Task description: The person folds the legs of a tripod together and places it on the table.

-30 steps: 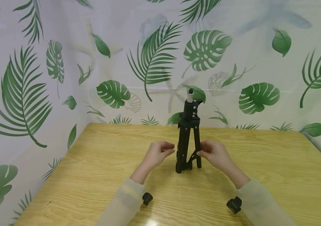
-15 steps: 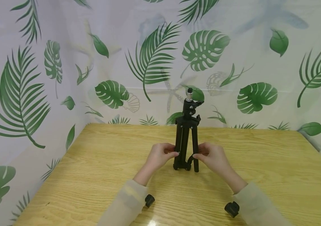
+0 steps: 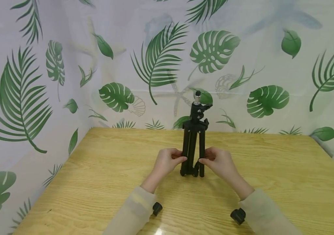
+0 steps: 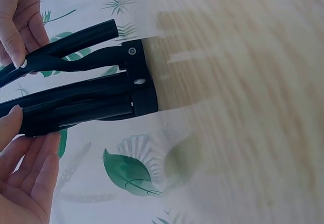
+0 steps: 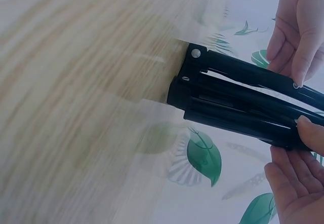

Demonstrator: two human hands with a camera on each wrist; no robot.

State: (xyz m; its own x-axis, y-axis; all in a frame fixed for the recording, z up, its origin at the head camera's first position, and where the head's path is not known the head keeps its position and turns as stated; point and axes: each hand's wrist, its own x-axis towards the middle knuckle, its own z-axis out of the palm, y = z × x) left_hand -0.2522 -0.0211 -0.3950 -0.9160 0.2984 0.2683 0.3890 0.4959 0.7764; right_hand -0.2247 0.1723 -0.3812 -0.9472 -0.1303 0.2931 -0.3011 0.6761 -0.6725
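A black metal folding tripod (image 3: 192, 140) with a silver stud (image 3: 197, 99) is held upright at the yellow wood-grain table (image 3: 96, 169), short of its far edge. Its left leg (image 3: 185, 142) is pinched by the left hand (image 3: 167, 161), its right leg (image 3: 202, 147) by the right hand (image 3: 220, 161). Farther from that edge, a small black part (image 3: 157, 209) is located beside each pale sleeve (image 3: 133, 213)
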